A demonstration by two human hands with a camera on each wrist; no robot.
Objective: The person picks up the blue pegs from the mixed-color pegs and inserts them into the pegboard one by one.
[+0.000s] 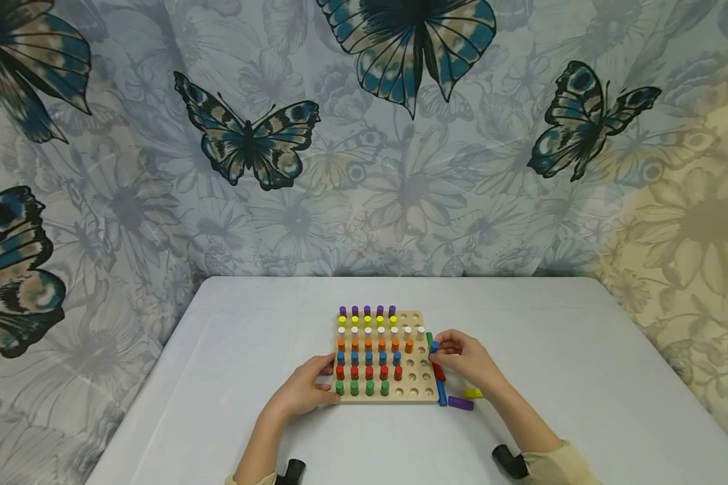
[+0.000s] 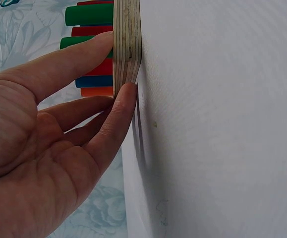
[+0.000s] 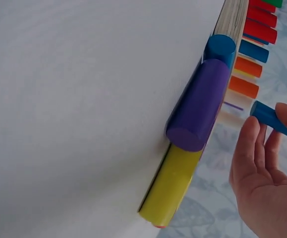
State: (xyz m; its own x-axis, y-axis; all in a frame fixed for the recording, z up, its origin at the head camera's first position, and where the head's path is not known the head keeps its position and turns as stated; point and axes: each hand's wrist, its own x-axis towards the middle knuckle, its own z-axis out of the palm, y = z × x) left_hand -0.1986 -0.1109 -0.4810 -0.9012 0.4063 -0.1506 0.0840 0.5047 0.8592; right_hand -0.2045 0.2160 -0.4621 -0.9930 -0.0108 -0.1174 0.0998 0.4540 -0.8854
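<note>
From the head view, a wooden pegboard (image 1: 415, 394) is seen lying on a white table (image 1: 582, 377), near its middle, before a butterfly-print cloth (image 1: 364, 135). Pegs are stood in rows: five purple at the far edge, five yellow next, seven white, six orange, five blue, five red, and four green at the near edge.

The left hand (image 1: 306, 391) is laid against the board's near left corner. Only the left wrist view shows how: the fingers are held straight and slightly spread, with one fingertip (image 2: 128, 91) pressed to the layered edge of the board and another resting on its top face; nothing is gripped.

The right hand (image 1: 467, 360) is held at the board's right edge. A blue peg (image 3: 269, 118) is pinched between thumb and fingertips, a grip shown plainly in the right wrist view and only small in the head view, where the peg sits just beside the right edge, level with the orange row.

Loose pegs are seen on the table along the board's right side: one purple peg (image 3: 198, 106), one yellow peg (image 3: 170, 186), one blue and one red are counted; a green end also shows by the hand.
</note>
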